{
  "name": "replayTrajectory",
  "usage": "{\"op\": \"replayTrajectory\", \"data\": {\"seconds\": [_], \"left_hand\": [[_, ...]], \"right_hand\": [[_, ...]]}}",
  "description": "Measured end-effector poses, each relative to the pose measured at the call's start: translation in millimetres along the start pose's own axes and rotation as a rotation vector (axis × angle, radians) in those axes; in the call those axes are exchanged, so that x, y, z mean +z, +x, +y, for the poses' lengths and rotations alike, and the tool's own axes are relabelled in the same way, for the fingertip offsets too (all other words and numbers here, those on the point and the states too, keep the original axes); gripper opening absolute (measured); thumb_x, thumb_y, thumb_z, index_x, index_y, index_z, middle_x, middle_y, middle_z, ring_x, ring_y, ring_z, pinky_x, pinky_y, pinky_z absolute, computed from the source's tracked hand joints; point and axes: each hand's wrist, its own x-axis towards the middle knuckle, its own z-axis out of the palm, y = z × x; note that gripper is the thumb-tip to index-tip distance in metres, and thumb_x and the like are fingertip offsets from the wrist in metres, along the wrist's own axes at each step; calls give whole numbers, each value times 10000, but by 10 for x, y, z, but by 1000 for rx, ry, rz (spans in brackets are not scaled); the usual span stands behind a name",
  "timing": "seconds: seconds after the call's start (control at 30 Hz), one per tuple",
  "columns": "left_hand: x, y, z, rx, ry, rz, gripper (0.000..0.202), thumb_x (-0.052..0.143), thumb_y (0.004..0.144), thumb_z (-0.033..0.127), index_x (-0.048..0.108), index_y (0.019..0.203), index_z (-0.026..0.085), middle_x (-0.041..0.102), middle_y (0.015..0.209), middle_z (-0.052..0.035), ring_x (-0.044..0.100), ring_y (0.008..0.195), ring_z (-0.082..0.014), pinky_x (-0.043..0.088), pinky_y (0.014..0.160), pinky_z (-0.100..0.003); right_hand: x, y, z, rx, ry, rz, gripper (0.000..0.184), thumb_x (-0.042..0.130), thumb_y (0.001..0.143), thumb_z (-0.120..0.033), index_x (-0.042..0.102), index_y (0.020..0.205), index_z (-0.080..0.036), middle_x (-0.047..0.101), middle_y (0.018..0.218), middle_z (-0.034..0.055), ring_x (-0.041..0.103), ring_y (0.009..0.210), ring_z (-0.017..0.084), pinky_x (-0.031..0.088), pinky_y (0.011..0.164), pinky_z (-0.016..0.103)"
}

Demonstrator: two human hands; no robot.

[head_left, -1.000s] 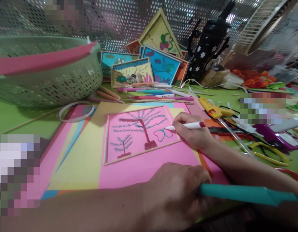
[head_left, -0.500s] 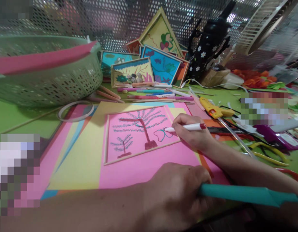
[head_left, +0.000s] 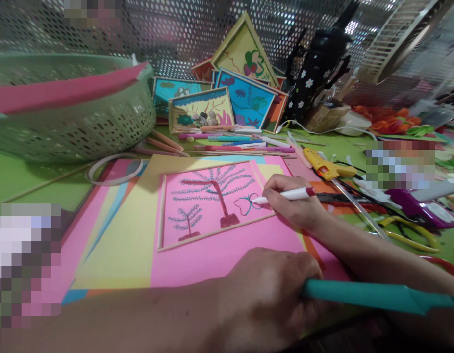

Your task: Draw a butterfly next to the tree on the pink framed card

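In my right hand (head_left: 295, 206) is a white felt-tip pen (head_left: 286, 195) with a dark red end, pinched between thumb and fingers. Its tip meets a butterfly outline (head_left: 242, 206) on a pink picture (head_left: 208, 215) edged with thin wooden sticks. Two trees with brown trunks and green branches are drawn left of the butterfly. My left hand (head_left: 267, 289) is closed around a teal felt-tip pen (head_left: 363, 294), low in the foreground. The teal pen points off to the right, and its near end is hidden in the fist.
Sheets of coloured paper (head_left: 116, 245) lie under the picture. A green basket (head_left: 116, 115) stands at left, with a tape ring (head_left: 114, 182) in front. Pens, framed pictures (head_left: 249, 100) and a black flask (head_left: 315, 73) are behind. A yellow glue gun (head_left: 326, 166) and scissors (head_left: 429, 240) lie right.
My right hand and the white pen have shifted slightly downward, the tip moving a little along the butterfly's right wing. My left hand stays in place with the teal pen.
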Motion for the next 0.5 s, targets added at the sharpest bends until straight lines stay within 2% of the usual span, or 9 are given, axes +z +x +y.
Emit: {"op": "replayTrajectory", "data": {"seconds": [0.23,0.4,0.5], "left_hand": [[-7,-9,-3,7,-8,-6,244,538,900,362,466,738,195,499,650,60,390,533,-75,273,486,-182],[-7,-3,-7,23,3,3,155,548,864,258,465,749,196,503,657,63,390,537,-71,269,489,-177],[-4,-7,-12,21,-9,-3,193,550,879,299,467,742,191,508,657,57,400,540,-70,278,494,-179]], "right_hand": [[-14,-5,-7,-17,15,-11,159,493,692,-263,481,541,-216,469,493,-35,383,459,93,299,431,233],[-20,-3,-18,-20,16,-21,159,487,685,-263,477,534,-215,448,483,-38,363,458,88,280,432,230],[-18,-6,-25,-8,31,-22,153,487,679,-263,477,535,-215,451,485,-35,357,463,89,267,434,232]]}}
